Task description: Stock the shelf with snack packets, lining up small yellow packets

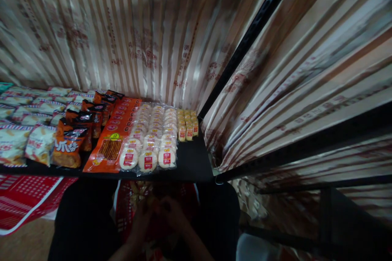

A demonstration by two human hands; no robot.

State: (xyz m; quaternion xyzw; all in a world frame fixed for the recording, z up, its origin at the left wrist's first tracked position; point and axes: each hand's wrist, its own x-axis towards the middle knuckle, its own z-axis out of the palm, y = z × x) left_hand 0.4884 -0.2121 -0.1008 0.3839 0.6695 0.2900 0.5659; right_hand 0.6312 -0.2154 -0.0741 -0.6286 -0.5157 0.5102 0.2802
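Note:
In the shadow between my knees, my left hand [144,212] and my right hand [174,212] come together over a red basket [124,216]. The fingers of both look bent and closed, but darkness hides what lies between them. Some small yellowish packets [136,193] show dimly beside my left hand. Above the hands, a black shelf [192,161] carries rows of small yellow packs [185,130] at its right end. Left of these stand rows of round white crackers in clear wrappers [148,160].
An orange flat snack bag [107,151], orange-and-black snack bags [67,147] and white snack bags [41,144] fill the shelf's left part. Another red basket [27,195] with a white handle sits lower left. Pleated printed sheeting [137,40] and a black post [239,57] bound the shelf.

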